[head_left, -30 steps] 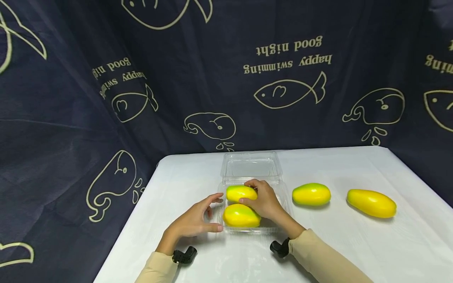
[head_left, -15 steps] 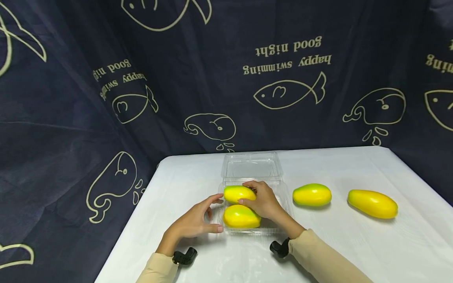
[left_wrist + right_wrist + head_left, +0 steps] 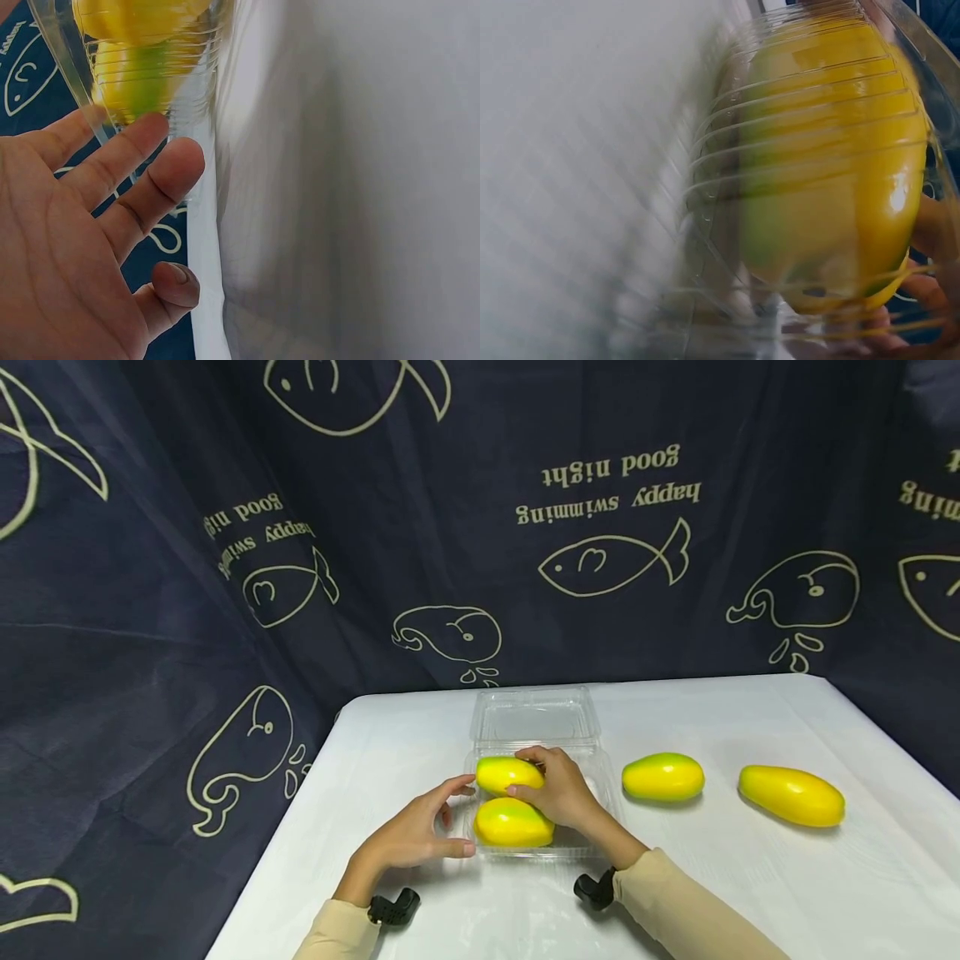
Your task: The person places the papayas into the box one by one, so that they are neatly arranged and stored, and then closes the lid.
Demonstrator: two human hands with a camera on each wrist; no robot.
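A clear plastic clamshell box (image 3: 600, 777) lies open mid-table, its lid (image 3: 534, 714) flat behind it. Two yellow-green mangoes lie in it side by side. My right hand (image 3: 557, 787) grips the far mango (image 3: 504, 772), fingers curled over its right end. The near mango (image 3: 512, 824) lies in front, seen large through the ribbed wall in the right wrist view (image 3: 832, 165). My left hand (image 3: 417, 831) is open against the box's left wall, thumb and fingers spread; the left wrist view shows its fingers (image 3: 142, 172) at the clear wall (image 3: 172, 82).
Two more yellow-green mangoes lie on the white table right of the box, one close (image 3: 663, 777) and one farther right (image 3: 792, 795). A dark blue cloth with fish and whale drawings (image 3: 607, 560) hangs behind and at the left. The table's left edge (image 3: 285, 835) is near my left hand.
The far mango under my right hand has shifted slightly left within the box. My left hand stays at the box's left wall.
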